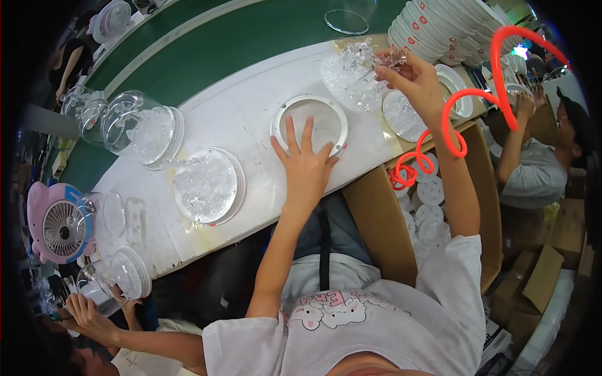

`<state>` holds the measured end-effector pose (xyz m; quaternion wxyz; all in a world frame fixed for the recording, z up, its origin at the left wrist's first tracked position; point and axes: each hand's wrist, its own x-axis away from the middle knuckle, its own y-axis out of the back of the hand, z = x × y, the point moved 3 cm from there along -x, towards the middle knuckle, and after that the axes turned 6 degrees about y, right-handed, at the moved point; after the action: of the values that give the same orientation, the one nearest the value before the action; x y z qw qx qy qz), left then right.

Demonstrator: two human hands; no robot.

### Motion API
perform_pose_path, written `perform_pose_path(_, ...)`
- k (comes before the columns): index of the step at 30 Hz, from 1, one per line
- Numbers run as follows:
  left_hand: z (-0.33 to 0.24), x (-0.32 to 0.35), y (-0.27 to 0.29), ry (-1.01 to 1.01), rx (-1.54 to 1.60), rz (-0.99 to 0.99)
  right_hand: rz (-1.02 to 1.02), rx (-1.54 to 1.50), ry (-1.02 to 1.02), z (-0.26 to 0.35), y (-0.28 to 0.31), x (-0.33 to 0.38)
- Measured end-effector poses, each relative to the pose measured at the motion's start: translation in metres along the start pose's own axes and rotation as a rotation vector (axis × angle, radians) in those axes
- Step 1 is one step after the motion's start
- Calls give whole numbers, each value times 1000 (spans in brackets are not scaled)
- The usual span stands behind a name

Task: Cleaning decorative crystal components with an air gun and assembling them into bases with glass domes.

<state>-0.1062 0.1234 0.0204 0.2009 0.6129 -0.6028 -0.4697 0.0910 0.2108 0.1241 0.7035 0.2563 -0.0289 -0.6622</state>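
My left hand (305, 164) has its fingers spread over a round white ring-shaped base (342, 119) on the white worktable, fingertips inside the rim. Farther right, my right hand (415, 81) pinches a clear plastic ornament piece (392, 59); its exact shape is hard to make out. Just left of that hand is a clear decorated plastic disc (351, 81) with raised figures on it. Under my right wrist lies another clear round disc (403, 116).
Stacked white bases (426, 28) rise at the back right. A red coiled hose (461, 94) hangs by my right arm, above a cardboard box (382, 216) of clear discs. Filled bases (210, 187), domes and a pink fan (59, 225) are leftward. Co-workers' hands (91, 319) work at lower left.
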Motion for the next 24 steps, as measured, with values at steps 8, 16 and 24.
perform_pose_path(8,34,21,51,215,366,-188,186,-136,30,17,11,3)
perform_pose_path(16,8,6,26,692,2466,420,811,23,411,73,-22,27)
perform_pose_path(24,-8,12,-8,700,2013,-205,207,-346,-198,26,-34,42)
